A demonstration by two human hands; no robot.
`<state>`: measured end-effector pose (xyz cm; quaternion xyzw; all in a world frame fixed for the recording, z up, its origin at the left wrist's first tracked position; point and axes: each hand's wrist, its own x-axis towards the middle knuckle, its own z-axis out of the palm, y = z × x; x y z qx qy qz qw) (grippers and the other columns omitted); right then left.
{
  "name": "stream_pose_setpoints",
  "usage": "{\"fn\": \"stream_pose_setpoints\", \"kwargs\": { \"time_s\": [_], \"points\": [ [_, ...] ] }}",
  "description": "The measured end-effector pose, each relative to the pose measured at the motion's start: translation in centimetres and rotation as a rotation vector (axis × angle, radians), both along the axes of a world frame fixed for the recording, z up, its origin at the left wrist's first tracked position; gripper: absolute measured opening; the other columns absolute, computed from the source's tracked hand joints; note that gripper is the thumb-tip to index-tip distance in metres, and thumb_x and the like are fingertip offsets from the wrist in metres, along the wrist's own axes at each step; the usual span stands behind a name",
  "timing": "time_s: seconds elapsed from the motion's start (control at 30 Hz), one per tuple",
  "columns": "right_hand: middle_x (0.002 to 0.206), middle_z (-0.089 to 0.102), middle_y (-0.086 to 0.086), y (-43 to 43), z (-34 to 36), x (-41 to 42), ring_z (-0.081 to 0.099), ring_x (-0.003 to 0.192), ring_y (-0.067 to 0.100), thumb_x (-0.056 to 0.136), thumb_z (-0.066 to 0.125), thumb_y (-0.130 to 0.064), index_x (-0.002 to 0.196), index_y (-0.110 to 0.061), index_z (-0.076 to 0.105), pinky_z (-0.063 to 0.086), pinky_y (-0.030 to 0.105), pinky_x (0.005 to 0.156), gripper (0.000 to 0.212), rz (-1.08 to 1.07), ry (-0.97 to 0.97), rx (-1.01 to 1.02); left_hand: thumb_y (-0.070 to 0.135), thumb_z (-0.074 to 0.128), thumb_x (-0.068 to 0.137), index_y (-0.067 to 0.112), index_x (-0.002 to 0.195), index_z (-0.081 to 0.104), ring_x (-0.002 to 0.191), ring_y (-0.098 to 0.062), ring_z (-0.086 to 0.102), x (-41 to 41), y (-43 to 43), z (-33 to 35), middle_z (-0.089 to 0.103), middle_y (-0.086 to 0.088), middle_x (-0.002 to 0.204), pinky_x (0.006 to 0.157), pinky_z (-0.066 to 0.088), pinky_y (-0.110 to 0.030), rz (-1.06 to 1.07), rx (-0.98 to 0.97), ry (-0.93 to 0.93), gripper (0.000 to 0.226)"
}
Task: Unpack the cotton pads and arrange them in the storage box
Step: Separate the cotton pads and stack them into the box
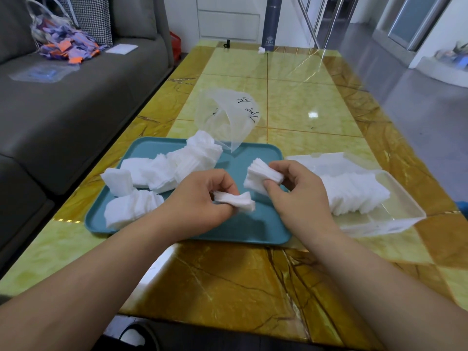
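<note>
- The table (pixel 228 279) fills the middle of the frame, a glossy yellow and brown stone-pattern top that mirrors the room light.
- A grey sofa (pixel 76 102) runs along the left edge; the floor at the upper right is grey and shiny.
- A teal tray (pixel 253 229) lies at centre.
- A clear storage box (pixel 400 198) sits just right of the tray, open, with a row of white cotton pads (pixel 354 193) standing on edge inside.
- A clear plastic bag (pixel 228 115) lies at the tray's far rim; its black marks cannot be read.
- Loose heaps of pads (pixel 157 171), square and fluffy, cover the tray's left half.
- The left hand (pixel 202 196) pinches a small bundle (pixel 238 201) over the tray.
- The right hand (pixel 301 191) grips a fanned stack (pixel 263 176) beside it.
- A dark bottle (pixel 271 24) stands at the top centre, its pale emblem too small to read.
</note>
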<state>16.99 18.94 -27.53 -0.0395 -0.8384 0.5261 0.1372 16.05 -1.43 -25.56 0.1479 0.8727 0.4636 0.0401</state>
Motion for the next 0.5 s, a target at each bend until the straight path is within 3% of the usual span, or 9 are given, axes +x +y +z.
{"fn": "stream_pose_setpoints", "kwargs": {
  "time_s": [0.13,0.23,0.37,0.5],
  "points": [
    [0.105,0.073,-0.013,-0.1,0.07,0.13,0.069,0.099,0.003,0.088,0.076,-0.011,0.113,-0.029,0.072,0.056,0.022,0.09,0.031,0.09,-0.068,-0.042,0.012,0.077,0.087,0.029,0.091,0.075,0.066,-0.002,0.058,0.29,0.09,0.14,0.071,0.003,0.082,0.062,0.044,-0.012,-0.125,-0.01,-0.063,0.017],
    [0.104,0.076,-0.011,-0.17,0.13,0.2,0.071,0.097,0.004,0.088,0.078,-0.011,0.114,-0.025,0.075,0.059,0.028,0.09,0.03,0.183,-0.119,-0.033,0.015,0.077,0.089,0.033,0.096,0.076,0.069,0.002,0.06,0.1,0.21,-0.04,0.073,0.009,0.085,0.065,0.045,-0.01,-0.103,-0.048,-0.049,0.019],
    [0.102,0.077,-0.016,-0.23,0.3,0.43,0.072,0.096,0.0,0.091,0.072,-0.008,0.11,-0.028,0.075,0.057,0.022,0.089,0.028,0.29,-0.14,-0.016,0.015,0.083,0.083,0.026,0.091,0.075,0.057,0.003,0.053,-0.05,0.23,-0.28,0.066,0.008,0.072,0.059,0.045,-0.009,-0.005,-0.02,-0.065,0.016],
    [0.105,0.076,-0.017,0.02,0.38,0.28,0.071,0.099,-0.001,0.093,0.069,-0.004,0.113,-0.029,0.074,0.056,0.019,0.09,0.033,0.324,-0.15,-0.001,0.014,0.085,0.081,0.022,0.087,0.073,0.057,0.002,0.053,-0.13,0.36,-0.36,0.07,-0.001,0.074,0.057,0.045,-0.01,0.025,-0.021,-0.05,0.015]
  ]
}}
